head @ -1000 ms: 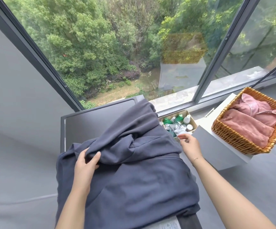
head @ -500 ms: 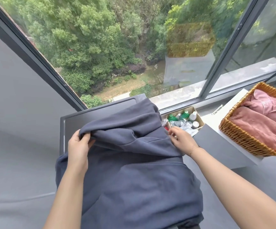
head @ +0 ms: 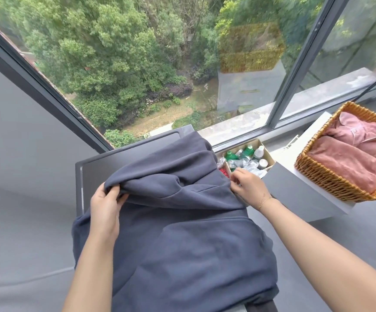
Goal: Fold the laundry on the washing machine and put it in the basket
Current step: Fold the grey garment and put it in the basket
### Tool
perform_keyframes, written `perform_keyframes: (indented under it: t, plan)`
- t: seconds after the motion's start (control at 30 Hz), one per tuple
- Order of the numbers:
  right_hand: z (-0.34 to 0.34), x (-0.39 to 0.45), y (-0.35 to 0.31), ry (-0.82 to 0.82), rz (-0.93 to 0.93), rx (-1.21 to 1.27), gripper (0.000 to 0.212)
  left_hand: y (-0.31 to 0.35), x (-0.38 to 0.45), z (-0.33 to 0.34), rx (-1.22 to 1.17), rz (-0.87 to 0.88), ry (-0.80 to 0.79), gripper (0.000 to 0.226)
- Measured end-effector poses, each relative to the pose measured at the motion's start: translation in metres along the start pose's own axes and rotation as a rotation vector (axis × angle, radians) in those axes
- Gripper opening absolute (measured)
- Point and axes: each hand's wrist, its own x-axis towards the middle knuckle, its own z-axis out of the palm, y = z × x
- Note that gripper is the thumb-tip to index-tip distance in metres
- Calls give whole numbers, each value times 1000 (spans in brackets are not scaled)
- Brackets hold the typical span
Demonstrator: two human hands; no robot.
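— Between both hands, what's happening?
— Left hand (head: pixel 105 210) grips the dark blue garment's (head: pixel 182 239) bunched edge; right hand (head: pixel 248 188) pinches the opposite edge, atop the washing machine (head: pixel 124 161).
— Best approach?
— Pull evenly, smoothing flat before folding; the basket (head: pixel 331 176) waits right of the right hand.

Both forearms are bare, without sleeves. A thin gold chain bracelet (head: pixel 264 201) encircles the wrist directly behind the right hand (head: pixel 248 188).

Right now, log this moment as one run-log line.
stage: folding | left hand: grips dark blue garment fold | right hand: pinches its right edge | basket: holds pink clothes
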Motion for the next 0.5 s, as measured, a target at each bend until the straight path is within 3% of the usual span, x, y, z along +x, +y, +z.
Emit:
perform_keyframes:
  t: [0.13,0.27,0.5]
  plan:
    - [-28,12,5,115,57,-27,9,12,9,-1,5,36,-12,19]
    - [-55,26,2,205,182,207,5,29,20,1,-83,35,23,26]
    - [-66,30,-14,138,245,422,9,42,33,7,-191,-5,83,27]
